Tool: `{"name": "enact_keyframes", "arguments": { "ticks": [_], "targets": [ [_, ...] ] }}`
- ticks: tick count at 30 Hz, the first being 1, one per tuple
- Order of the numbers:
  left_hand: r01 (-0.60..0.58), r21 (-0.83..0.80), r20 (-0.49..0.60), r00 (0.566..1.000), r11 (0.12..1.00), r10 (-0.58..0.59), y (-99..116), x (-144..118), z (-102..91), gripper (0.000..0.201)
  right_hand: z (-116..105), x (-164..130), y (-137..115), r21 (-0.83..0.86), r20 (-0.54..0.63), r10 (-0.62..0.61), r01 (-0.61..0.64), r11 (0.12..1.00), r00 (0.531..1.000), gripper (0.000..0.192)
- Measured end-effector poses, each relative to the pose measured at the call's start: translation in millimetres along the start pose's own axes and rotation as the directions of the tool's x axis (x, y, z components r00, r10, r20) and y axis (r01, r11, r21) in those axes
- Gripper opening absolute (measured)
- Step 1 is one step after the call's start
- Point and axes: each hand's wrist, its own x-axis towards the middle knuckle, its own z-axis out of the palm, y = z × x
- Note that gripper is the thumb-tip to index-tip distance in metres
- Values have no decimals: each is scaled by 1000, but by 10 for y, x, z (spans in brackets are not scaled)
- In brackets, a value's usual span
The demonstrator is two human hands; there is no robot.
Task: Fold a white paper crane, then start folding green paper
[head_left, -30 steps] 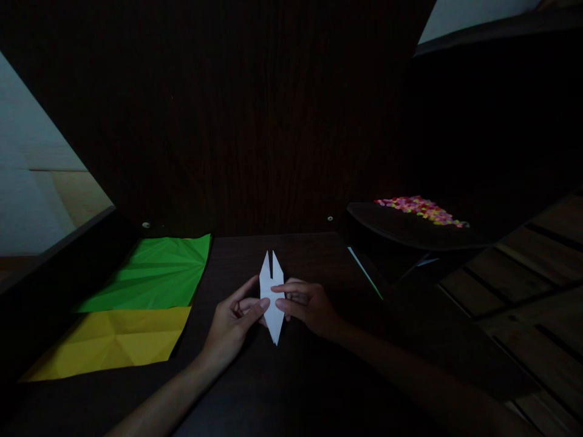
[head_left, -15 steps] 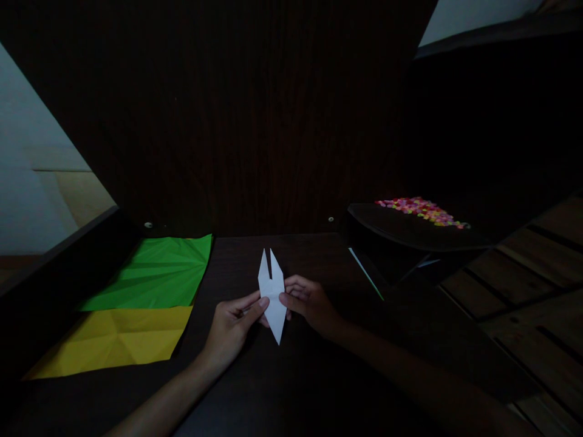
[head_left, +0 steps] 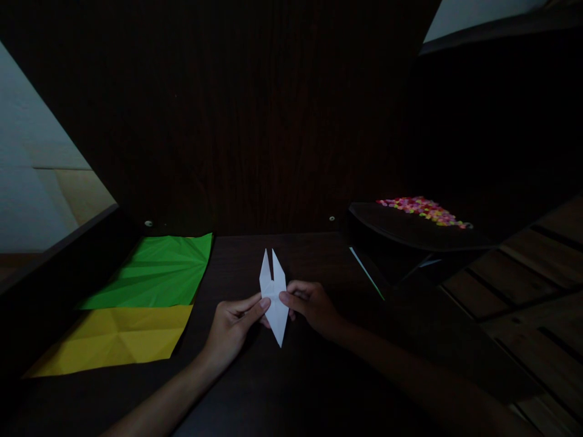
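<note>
At six o'clock on the dark table (head_left: 237, 261), just below centre, both hands are pinching a folded white paper (head_left: 274, 297) at its waist. The left hand (head_left: 230, 331) is gripping its left edge between thumb and forefinger, and the right hand (head_left: 312, 306) is gripping its right edge the same way. The paper is standing upright, two narrow points aiming toward twelve o'clock with a slit between them and one point aiming down at six. Judging by that shape, a narrowing fold is being worked on a half-made origami figure; the next move is probably calling for a firm, even crease along each edge while the centre line is kept straight. At nine o'clock a creased green sheet (head_left: 159, 270) is lying flat with a yellow sheet (head_left: 118, 340) touching its near edge. At two o'clock, well apart, small coloured bits (head_left: 421, 209) are lying on a dark tray (head_left: 401, 230).
</note>
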Motion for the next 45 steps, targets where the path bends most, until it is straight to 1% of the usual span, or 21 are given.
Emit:
{"name": "enact_keyframes", "arguments": {
  "ticks": [7,11,16,20,24,28,30,32,34,37,41,45],
  "targets": [
    [56,-41,46,997,998,-54,-52,-13,5,27,0,-13,-1,-23,-28,-38,37,999,999,31],
    [57,-22,54,997,998,-56,-68,-13,9,27,-7,-18,-11,-35,-31,-41,40,999,999,31],
    [44,26,51,998,999,-45,-26,6,4,32,-1,-33,-13,-124,-28,-70,66,990,997,30],
    [46,45,81,995,998,-50,10,8,9,36,5,-40,-33,-174,-42,-103,94,980,994,29],
    [63,32,107,992,997,-66,-22,-23,43,36,9,-57,-67,-214,-11,-105,100,972,994,27],
    [92,30,134,986,995,-95,-50,-45,71,37,34,-83,-78,-154,37,-103,108,982,994,21],
    [88,31,109,990,996,-91,-44,-38,63,37,48,-86,-67,-105,44,-88,92,990,995,20],
    [66,22,42,997,998,-67,-35,-19,40,37,56,-80,-51,-48,70,-47,50,998,996,25],
    [54,-8,-31,998,998,-55,-30,5,11,39,58,-72,-40,-26,102,-3,5,1000,995,28],
    [74,-73,-109,991,995,-82,-33,33,-16,43,54,-62,-51,-80,95,17,-10,997,995,30],
    [94,-132,-148,982,987,-114,-42,45,-16,47,38,-56,-82,-121,52,-1,8,993,999,33],
    [116,-126,-188,972,985,-138,-72,37,-23,51,17,-49,-66,-129,41,-26,31,991,999,33]
  ]
}}
